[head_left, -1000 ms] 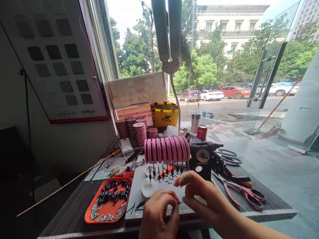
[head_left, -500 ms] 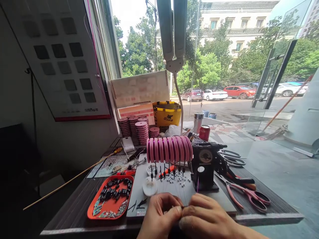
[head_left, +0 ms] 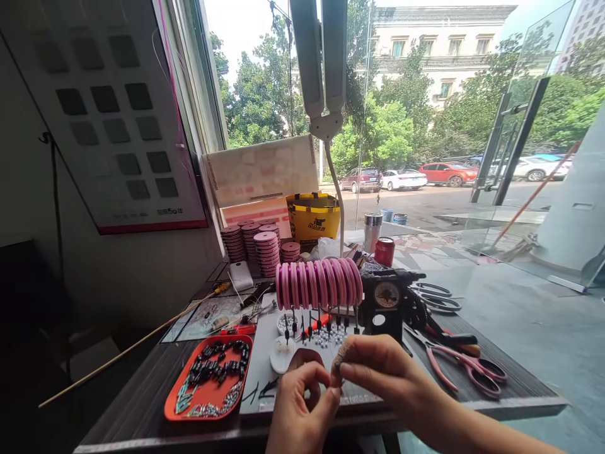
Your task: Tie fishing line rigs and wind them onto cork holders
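Observation:
At the front of the light board (head_left: 255,372), my left hand (head_left: 307,400) pinches with thumb and index finger; what it grips is too small to make out. My right hand (head_left: 378,369) meets it from the right, its thumb and fingertips pressed together on something I cannot make out. Above them is a row of pink spools (head_left: 319,284) on a black winding device (head_left: 385,299), with thin dark pieces hanging below. Small white beads (head_left: 331,336) and a round white dish (head_left: 282,354) lie on the board behind my hands.
An orange tray (head_left: 177,394) of black and metal small parts sits at left. Pink-handled scissors (head_left: 486,375), pliers (head_left: 437,362) and dark-handled scissors (head_left: 439,296) lie at right. Stacked pink discs (head_left: 267,252), a yellow bag (head_left: 314,224) and a red can (head_left: 384,252) stand behind.
My right hand has risen and its fingers have straightened somewhat, with the fingertips still at my left hand. The whole view has shifted slightly.

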The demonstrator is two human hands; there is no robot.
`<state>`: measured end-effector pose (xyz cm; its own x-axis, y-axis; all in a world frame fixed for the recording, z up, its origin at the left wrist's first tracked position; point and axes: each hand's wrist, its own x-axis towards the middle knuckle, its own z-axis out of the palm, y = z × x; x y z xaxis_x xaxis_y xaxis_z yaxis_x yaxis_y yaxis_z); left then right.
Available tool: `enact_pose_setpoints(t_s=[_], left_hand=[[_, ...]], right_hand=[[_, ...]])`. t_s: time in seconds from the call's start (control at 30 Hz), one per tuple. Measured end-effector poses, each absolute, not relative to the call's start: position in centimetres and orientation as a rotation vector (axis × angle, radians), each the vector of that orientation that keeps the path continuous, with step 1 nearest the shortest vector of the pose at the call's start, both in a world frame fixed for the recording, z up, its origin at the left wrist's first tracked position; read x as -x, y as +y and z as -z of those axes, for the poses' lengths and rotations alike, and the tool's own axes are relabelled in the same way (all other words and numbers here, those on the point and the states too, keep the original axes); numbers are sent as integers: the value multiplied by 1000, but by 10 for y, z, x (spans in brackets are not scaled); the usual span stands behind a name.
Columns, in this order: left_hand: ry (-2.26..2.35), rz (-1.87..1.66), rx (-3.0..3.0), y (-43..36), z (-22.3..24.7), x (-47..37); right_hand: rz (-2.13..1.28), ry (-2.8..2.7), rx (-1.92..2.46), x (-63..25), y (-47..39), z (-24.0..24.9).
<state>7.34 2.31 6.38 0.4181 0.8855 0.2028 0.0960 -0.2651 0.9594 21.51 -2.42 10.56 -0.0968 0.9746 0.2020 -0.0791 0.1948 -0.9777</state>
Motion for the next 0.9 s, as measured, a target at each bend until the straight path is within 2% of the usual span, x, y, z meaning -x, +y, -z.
enact_pose_setpoints(t_s=[0.13, 0.23, 0.43, 0.6, 0.7, 0.83, 0.9], left_hand=[[865, -987, -1651, 23, -65, -74], [881, -1128, -1725, 20, -60, -77], [920, -1664, -2400, 9, -43, -82], [681, -1727, -2577, 12, -42, -79], [656, -1445, -2154, 17, -54, -78], [715, -726, -1204, 25, -70, -77], [707, -539, -956, 27, -73, -78]], right_hand=[[-1199, -1257, 912, -215, -19, -102], [-1171, -1238, 927, -216, -20, -103], [-1151, -1212, 981, -216, -16, -111], [-1127, -1285, 1016, -220, -13, -106], [-791, -1552, 1068, -226, -22, -98], [96, -2242, 1013, -233, -35, -88], [419, -2362, 917, -235, -37, -83]])
